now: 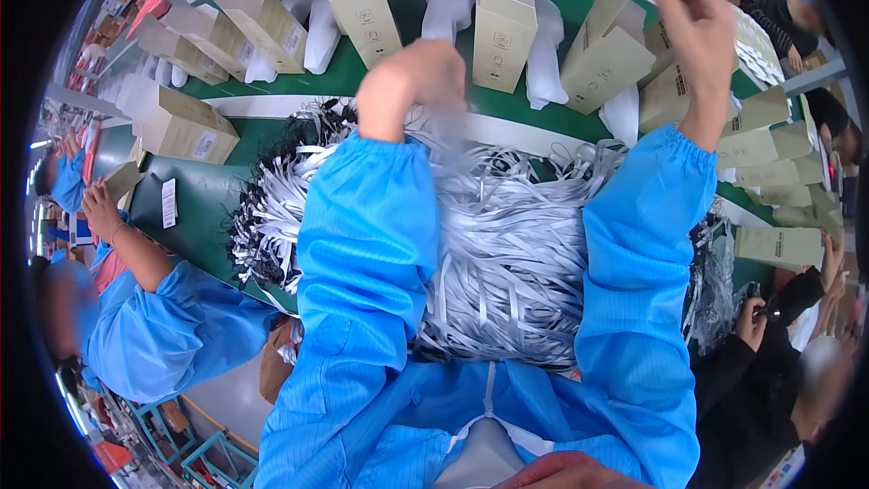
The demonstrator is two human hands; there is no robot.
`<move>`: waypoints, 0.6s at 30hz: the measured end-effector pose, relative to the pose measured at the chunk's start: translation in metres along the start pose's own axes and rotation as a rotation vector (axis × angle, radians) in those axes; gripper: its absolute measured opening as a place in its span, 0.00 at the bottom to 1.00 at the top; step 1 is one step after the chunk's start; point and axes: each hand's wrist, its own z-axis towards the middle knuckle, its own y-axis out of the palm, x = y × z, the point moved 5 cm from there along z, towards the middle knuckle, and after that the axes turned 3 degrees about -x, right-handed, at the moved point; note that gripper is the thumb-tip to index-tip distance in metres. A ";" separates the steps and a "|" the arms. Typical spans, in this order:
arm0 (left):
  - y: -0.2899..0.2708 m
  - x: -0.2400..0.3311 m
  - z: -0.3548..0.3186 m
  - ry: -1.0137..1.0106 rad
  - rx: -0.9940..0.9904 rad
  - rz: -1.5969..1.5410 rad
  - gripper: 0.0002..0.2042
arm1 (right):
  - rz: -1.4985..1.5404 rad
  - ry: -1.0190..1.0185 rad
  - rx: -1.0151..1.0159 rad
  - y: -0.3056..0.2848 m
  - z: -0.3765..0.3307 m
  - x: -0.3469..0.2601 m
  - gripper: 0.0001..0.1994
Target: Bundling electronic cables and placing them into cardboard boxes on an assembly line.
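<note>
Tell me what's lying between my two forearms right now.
In the head view, a heap of white paper-like strips fills the stretch between the left sleeve and the right sleeve, spreading under both.

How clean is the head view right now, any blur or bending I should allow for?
Head view: the left hand is smeared by motion blur, the right hand is sharper; the pile of white strips is crisp; the green belt and cardboard boxes bow toward the rim; the corners are black; lighting is even.
</note>
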 end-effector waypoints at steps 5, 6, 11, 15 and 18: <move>-0.051 0.047 -0.076 0.530 0.357 -0.462 0.05 | 0.153 -0.067 0.286 0.031 -0.011 -0.090 0.10; -0.059 0.053 -0.091 0.570 0.478 -0.459 0.05 | 0.200 0.004 0.286 0.047 -0.015 -0.104 0.11; -0.082 0.075 -0.153 0.830 1.072 -0.366 0.04 | 0.704 0.114 -0.760 0.142 -0.043 -0.092 0.19; -0.087 0.082 -0.195 1.023 1.639 -0.257 0.06 | 0.737 -0.066 -1.323 0.179 -0.063 -0.086 0.17; -0.088 0.070 -0.230 1.100 1.951 -0.391 0.10 | 0.706 -0.157 -1.404 0.161 -0.058 -0.076 0.14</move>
